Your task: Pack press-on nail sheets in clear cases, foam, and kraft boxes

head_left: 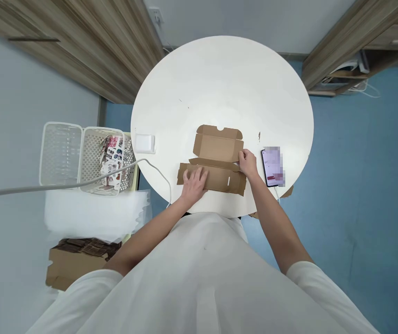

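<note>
A brown cardboard box (pixel 218 149), unfolded with its flaps spread, lies near the front edge of the round white table (pixel 227 79). My left hand (pixel 194 185) rests with fingers apart on the near panel, left of its middle. At the right side, by the fold between the two panels, my right hand (pixel 247 163) has its fingers closed on the cardboard edge. The fingertips of that hand are partly hidden. A phone (pixel 271 167) with a lit screen lies just right of my right hand, a cable at its lower end.
A small white box-shaped item (pixel 145 144) sits at the table's left edge. A white lidded basket (pixel 90 160) beside the table holds printed sheets (pixel 112 160). Below it are white packing sheets (pixel 94 211) and stacked flat cardboard (pixel 75 266). A grey cable (pixel 63 186) crosses the left side.
</note>
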`<action>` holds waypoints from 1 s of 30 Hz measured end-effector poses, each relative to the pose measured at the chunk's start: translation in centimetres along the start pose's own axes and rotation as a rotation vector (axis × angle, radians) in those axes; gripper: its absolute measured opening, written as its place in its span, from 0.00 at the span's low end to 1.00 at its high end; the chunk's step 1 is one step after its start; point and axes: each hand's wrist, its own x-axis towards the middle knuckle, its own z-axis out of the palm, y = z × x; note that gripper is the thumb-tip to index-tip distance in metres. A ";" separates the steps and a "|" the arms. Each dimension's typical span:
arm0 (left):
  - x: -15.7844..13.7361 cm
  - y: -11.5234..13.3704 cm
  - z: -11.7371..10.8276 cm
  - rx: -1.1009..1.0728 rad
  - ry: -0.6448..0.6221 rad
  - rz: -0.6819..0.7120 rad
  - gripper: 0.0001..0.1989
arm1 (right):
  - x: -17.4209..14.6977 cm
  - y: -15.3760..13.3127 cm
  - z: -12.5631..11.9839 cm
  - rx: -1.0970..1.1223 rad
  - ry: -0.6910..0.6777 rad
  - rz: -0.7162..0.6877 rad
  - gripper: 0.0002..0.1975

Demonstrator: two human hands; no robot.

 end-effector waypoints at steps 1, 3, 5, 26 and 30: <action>0.2 0.0 -0.3 0.010 -0.004 -0.009 0.40 | -0.1 0.0 -0.1 0.000 -0.007 -0.010 0.13; 0.5 -0.1 -0.9 0.041 -0.019 -0.019 0.47 | -0.4 0.1 -0.4 -0.005 -0.035 -0.019 0.13; 0.7 -0.1 -1.3 0.070 -0.032 -0.017 0.51 | -0.6 0.1 -0.6 -0.006 -0.081 -0.015 0.13; -0.6 -2.8 0.1 0.108 0.060 0.171 0.44 | -12.3 -1.9 2.2 -0.617 -0.240 -0.603 0.49; -2.2 -3.9 0.5 0.133 0.063 0.198 0.45 | -13.3 -1.9 4.5 -0.761 -0.290 -0.515 0.52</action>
